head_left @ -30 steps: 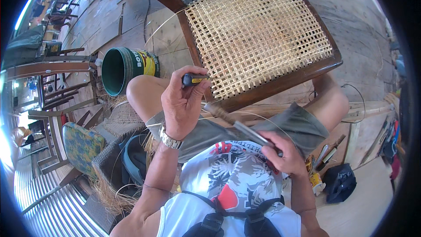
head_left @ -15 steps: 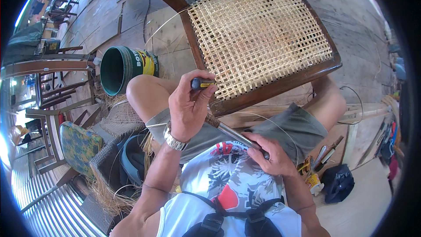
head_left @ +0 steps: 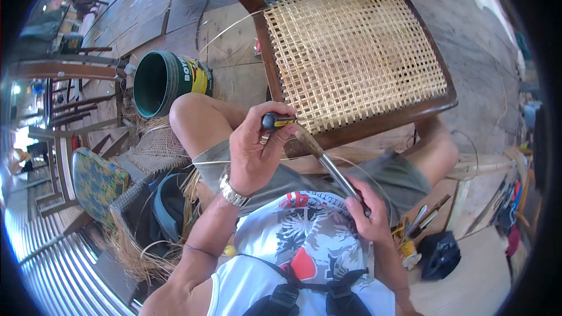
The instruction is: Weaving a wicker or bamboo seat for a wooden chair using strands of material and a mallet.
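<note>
My left hand [head_left: 257,152] is closed around a screwdriver [head_left: 270,120] with a black and yellow handle, its rounded butt facing up. The blade is hidden behind my fingers at the near left corner of the woven cane seat [head_left: 357,52]. My right hand [head_left: 370,212] grips the lower end of a rod-like tool [head_left: 335,171] with a shiny metal shaft and a brown upper part. That brown end reaches up beside my left fingertips, close to the screwdriver; whether they touch I cannot tell. The seat sits in a dark wooden chair frame [head_left: 374,126], between my knees.
A green bucket [head_left: 157,85] lies tipped on the floor at the left. Loose cane strands [head_left: 149,257] spill near a woven grey basket [head_left: 132,205]. At the right are a dark cap [head_left: 440,256] and several hand tools [head_left: 424,216]. Wooden chair frames stand far left.
The rod-like tool's brown end has risen toward the screwdriver and my left fingers. My right hand is slightly lower and farther right. The left hand keeps its grip at the seat corner.
</note>
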Demonstrator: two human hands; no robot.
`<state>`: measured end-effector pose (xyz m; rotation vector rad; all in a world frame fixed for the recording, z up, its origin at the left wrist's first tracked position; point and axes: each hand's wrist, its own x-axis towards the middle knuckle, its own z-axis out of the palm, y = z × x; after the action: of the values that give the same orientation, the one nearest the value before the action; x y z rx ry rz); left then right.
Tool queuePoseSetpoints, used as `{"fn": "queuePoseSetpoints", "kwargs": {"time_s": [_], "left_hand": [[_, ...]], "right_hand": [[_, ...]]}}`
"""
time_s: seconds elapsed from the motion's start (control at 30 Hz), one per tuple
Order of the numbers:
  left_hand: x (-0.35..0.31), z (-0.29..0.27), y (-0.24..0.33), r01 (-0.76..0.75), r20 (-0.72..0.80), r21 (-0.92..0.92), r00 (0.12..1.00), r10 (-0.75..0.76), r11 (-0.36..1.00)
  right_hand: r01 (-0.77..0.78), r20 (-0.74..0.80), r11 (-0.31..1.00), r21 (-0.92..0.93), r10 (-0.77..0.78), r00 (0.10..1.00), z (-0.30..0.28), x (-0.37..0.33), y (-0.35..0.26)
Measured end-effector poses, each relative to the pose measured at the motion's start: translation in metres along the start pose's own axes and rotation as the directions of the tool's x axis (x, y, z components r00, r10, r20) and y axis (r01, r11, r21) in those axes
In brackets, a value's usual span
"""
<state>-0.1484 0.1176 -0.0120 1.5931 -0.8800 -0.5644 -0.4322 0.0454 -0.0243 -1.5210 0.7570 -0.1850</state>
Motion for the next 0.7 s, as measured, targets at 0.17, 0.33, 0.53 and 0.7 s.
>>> {"fn": "queuePoseSetpoints", "kwargs": {"time_s": [0.17, 0.33, 0.53, 0.7], "left_hand": [[0.02, -0.018, 0.003, -0.038, -0.141, -0.066, 0.99, 0.029, 0.997], [0.034, -0.013, 0.001, -0.051, -0.106, -0.012, 0.993, 0.05, 0.999], [0.038, -0.01, 0.001, -0.066, -0.079, 0.008, 0.995, 0.066, 0.998], [0.036, -0.01, 0.003, -0.077, -0.088, 0.018, 0.993, 0.078, 0.997]], "right_hand": [[-0.138, -0.108, 0.95, 0.282, 0.174, 0.979, -0.018, -0.025, 0.02], [-0.149, -0.064, 0.895, 0.42, 0.193, 0.979, -0.012, -0.004, 0.0], [-0.048, 0.195, 0.995, 0.092, 0.029, 0.98, 0.006, 0.027, 0.006], [0.014, 0.183, 0.997, 0.072, -0.027, 0.983, 0.019, 0.044, -0.004]]}}
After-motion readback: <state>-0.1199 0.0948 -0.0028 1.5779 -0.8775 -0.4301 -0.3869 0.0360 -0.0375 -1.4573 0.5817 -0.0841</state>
